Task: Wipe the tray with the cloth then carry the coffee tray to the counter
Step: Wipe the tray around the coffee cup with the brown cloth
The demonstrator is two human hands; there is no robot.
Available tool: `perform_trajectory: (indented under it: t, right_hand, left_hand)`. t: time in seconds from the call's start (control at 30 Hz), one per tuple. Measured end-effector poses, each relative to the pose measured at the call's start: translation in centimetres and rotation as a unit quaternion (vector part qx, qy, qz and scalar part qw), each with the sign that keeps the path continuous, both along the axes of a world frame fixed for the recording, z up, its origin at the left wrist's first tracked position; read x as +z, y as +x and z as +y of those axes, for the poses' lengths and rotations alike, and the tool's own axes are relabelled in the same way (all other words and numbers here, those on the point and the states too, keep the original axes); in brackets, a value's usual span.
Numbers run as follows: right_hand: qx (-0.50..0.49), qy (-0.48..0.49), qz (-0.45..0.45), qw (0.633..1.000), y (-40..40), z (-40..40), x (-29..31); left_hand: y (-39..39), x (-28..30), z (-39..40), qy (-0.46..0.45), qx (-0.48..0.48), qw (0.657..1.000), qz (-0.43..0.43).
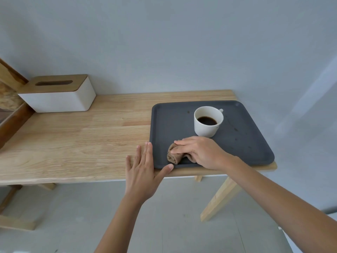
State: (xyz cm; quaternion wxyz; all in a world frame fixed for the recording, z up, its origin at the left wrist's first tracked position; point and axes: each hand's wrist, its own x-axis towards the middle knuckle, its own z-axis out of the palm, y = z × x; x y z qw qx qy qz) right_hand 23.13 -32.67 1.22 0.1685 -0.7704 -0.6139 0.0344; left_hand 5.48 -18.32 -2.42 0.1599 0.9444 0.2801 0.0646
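Head view: one wooden counter (73,143) carries one dark tray (255,143) at its right end and one white tissue box (60,101) at far left. One white cup (207,125) of coffee stands on the tray, just beyond the right hand (202,152), which presses one bunched brown cloth (174,154) onto the tray's near-left area. The left hand (142,172) lies flat, fingers spread, against the tray's corner.

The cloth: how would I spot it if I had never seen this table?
Find the dark grey tray at the right end of the wooden table. In its near left corner, below the white coffee cup, the right hand presses a small crumpled wad. That brown cloth is the only soft thing there.
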Motion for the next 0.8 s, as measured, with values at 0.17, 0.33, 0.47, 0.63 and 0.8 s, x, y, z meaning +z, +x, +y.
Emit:
perform_trajectory:
  t: [0.17, 0.33, 0.47, 0.63, 0.8]
  right_hand:
    - [-0.023, -0.021, 0.008, 0.999, 2.1, -4.6, 0.1]
    - [-0.034, -0.015, 0.021, 0.999, 3.9, -8.1, 0.1]
    - [-0.014, -0.015, -0.039, 0.999, 3.9, -8.0, -0.2]
    - [-0.106, 0.18, 0.044, 0.977, 4.4, -10.1, 0.9]
    - [-0.281, 0.245, 0.162, 0.914, 6.9, -8.5, 2.1]
  left_hand:
    - [0.0, 0.0, 0.0, -0.005, 0.001, 1.0, 0.001]
    - [0.2, 0.2, -0.3, -0.004, 0.0, 1.0, 0.014]
    - [0.1, 0.1, 0.4, -0.031, -0.002, 0.999, 0.024]
    - [1.6, 3.1, -1.1, -0.087, 0.024, 0.995, -0.046]
    - [7.1, 6.6, -4.4, -0.185, -0.038, 0.966, -0.175]
